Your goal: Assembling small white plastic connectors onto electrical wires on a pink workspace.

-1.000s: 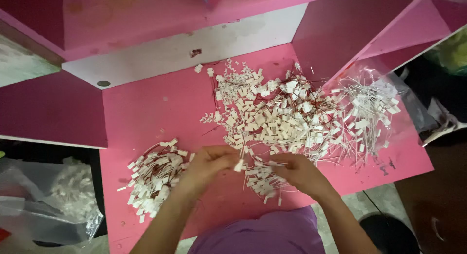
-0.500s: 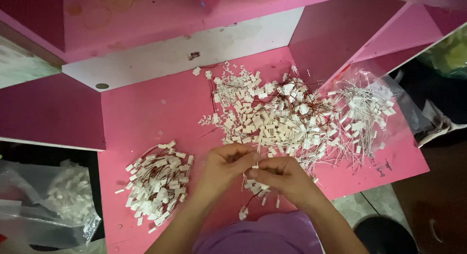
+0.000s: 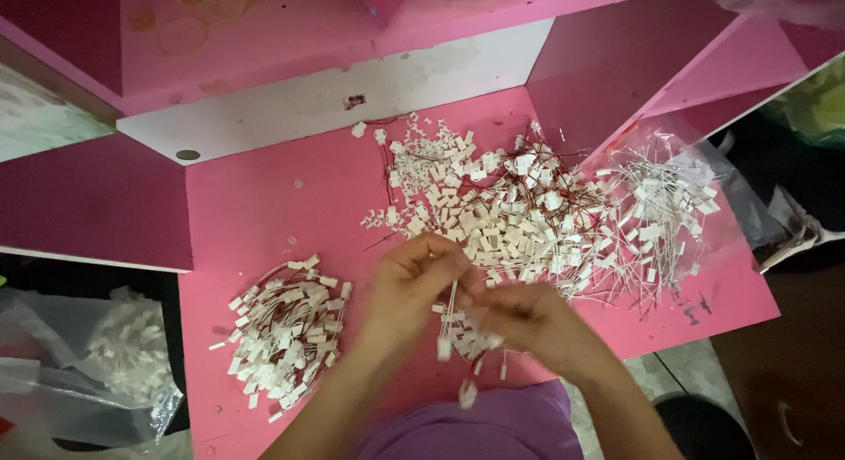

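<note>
My left hand (image 3: 414,288) and my right hand (image 3: 528,319) meet over the near middle of a pink table (image 3: 255,213). Between their fingertips they pinch a small white connector with thin wires (image 3: 452,294), held upright. More white pieces (image 3: 462,341) dangle and lie just below the hands, blurred. Beyond the hands spreads a large heap of white connectors with dark red wires (image 3: 502,209). To the left lies a smaller pile of the same parts (image 3: 286,328).
A clear plastic sheet with white-wired connectors (image 3: 656,222) lies at the right. A plastic bag of white parts (image 3: 114,359) sits off the table's left edge. Pink partition walls (image 3: 97,200) flank the work area, with a white back panel (image 3: 334,99). My purple clothing (image 3: 484,429) is at the near edge.
Both hands came together from the heap's near edge to the table's near middle, and now lift a connector with wires between them; loose pieces hang below.
</note>
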